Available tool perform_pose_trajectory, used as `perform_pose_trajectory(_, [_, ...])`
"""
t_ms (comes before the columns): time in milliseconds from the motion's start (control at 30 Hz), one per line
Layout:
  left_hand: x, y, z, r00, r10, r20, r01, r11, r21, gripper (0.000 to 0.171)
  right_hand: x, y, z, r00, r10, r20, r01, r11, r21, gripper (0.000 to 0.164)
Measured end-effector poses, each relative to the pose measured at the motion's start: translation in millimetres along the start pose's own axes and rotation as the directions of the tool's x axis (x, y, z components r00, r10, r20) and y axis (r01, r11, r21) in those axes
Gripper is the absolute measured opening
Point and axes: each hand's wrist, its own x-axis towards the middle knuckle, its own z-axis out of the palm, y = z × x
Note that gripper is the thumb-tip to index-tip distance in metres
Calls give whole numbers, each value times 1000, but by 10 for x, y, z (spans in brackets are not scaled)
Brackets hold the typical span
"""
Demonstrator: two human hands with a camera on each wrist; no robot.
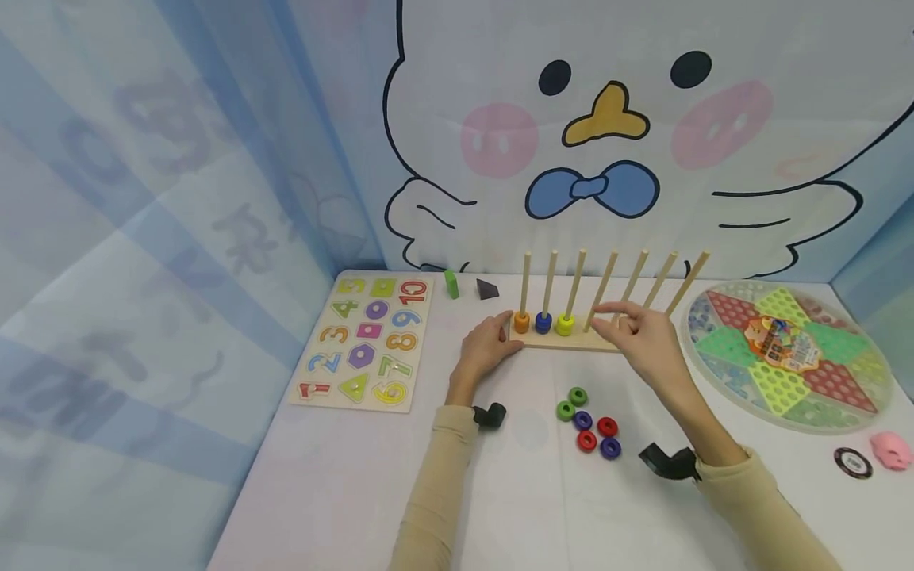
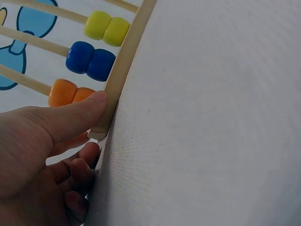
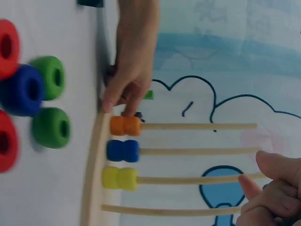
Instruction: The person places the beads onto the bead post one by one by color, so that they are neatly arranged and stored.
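A wooden peg stand with several upright pegs stands near the back of the table. Two orange beads, two blue beads and two yellow beads sit low on its first three pegs from the left. My left hand grips the left end of the base, its thumb on the front edge beside the orange beads. Beside the bare fourth peg is my right hand, thumb and index finger apart with nothing between them. The other fingers are bent.
Loose green rings, red rings and blue rings lie before the stand. A number puzzle board lies left, a round star-patterned game board right. Green and dark blocks sit behind; a pink toy lies right.
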Motion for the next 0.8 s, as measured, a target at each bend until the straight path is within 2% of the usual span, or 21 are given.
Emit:
perform_pose_trajectory(167, [-3,7,-6,1000,6,6,-6,1000,6,67,-318,350,104,990,112,88,-111,994,-16,44])
perform_pose_trajectory(367, [-10,10,-13,1000,-1,-1,1,1000,8,66,-622,623,171,955,229,191,-234,972,4,45])
perform_pose_trajectory(500, [1,10,-7,1000,1,-2,-1,1000,5,66,-776,738,186,931,271,246,-284,959,18,42])
perform_pose_trajectory(667, [3,22,-12,1000,-10,3,10,1000,0,66,-893,817,198,924,281,258,-299,954,33,43])
perform_pose_trajectory(800, [-15,31,-21,1000,-21,7,21,1000,-4,66,-940,842,238,909,317,270,-335,942,22,47])
